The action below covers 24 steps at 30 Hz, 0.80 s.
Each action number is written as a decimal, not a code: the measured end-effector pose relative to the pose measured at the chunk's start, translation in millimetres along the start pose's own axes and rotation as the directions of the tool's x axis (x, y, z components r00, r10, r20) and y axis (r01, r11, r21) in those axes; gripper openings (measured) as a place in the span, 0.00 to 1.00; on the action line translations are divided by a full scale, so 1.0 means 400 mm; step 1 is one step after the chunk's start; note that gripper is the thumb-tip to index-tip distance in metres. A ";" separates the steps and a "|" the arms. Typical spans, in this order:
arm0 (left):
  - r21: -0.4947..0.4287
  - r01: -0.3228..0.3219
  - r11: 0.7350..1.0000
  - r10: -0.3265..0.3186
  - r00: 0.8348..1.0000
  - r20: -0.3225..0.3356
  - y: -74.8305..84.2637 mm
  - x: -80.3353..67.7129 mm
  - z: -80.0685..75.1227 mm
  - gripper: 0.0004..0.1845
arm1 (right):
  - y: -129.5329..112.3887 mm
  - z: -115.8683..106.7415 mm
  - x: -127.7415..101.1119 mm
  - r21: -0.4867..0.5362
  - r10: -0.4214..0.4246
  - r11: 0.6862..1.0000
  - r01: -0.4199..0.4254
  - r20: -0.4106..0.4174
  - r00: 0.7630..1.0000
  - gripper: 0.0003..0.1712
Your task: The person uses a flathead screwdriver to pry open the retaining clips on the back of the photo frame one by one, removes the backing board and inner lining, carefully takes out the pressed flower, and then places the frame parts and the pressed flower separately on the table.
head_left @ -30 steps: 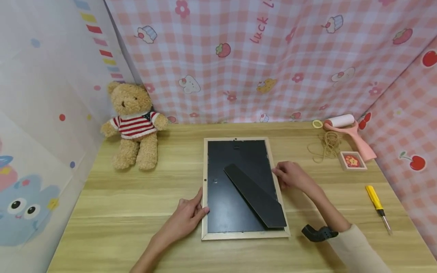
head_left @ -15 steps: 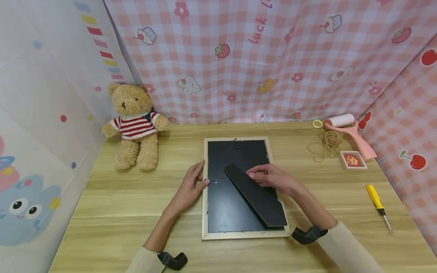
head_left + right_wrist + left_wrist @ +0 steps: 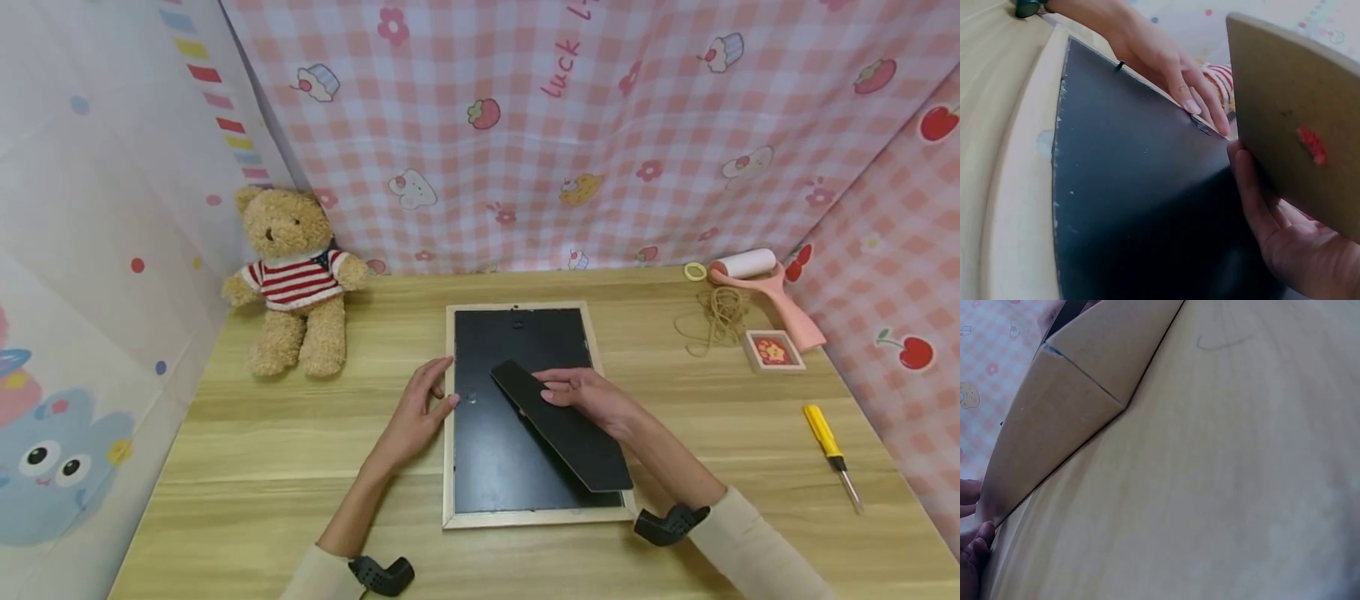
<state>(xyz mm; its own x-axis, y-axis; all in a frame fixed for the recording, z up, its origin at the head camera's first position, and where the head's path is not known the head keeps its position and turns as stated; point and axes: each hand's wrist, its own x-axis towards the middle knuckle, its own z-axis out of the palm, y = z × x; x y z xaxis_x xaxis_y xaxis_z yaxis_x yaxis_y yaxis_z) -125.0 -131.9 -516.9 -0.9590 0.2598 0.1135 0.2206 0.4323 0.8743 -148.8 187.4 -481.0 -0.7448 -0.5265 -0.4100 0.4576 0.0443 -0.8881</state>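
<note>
The picture frame lay face down mid-table. The right hand gripped its black stand, lifted off the backing. The left hand, fingers relaxed, rested against the frame's left edge. A teddy bear sat far left.

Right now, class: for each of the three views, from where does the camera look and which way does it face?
Head: above, facing down at picture frame; both hands and sleeves show.
Left wrist: low on the table, along the frame's edge; left hand fingertips show.
Right wrist: beside the raised stand, across the backing; right hand shows.
All share the frame.
</note>
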 end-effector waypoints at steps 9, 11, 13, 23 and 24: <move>-0.080 0.074 0.994 -0.074 0.997 0.000 0.003 0.002 -0.003 0.26 | 0.006 -0.005 -0.004 -0.066 -0.016 0.998 0.014 -0.026 1.000 0.35; -0.106 0.088 0.990 -0.089 0.996 0.002 0.004 0.002 -0.002 0.24 | 0.006 -0.003 -0.006 -0.077 -0.028 0.997 0.026 -0.023 0.999 0.35; -0.121 0.086 0.989 -0.086 0.996 0.004 0.004 0.000 -0.002 0.22 | 0.006 0.000 -0.007 -0.086 -0.036 0.996 0.034 -0.028 0.999 0.35; -0.218 0.154 0.964 -0.147 0.988 0.050 -0.006 -0.007 0.004 0.22 | -0.007 0.007 -0.019 -0.200 -0.088 0.977 0.079 -0.035 0.996 0.34; -0.225 0.163 0.961 -0.155 0.987 0.050 -0.005 -0.007 0.006 0.22 | -0.009 0.007 -0.022 -0.240 -0.101 0.967 0.087 -0.043 0.994 0.34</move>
<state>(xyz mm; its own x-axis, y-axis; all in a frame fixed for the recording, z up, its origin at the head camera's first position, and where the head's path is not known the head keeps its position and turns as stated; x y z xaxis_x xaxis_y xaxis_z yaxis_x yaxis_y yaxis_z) -122.3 -131.6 -520.1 -0.9715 0.2323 -0.0475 0.0157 0.2631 0.9646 -142.4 189.4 -473.5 -0.8072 -0.4912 -0.3273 0.2606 0.2009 -0.9443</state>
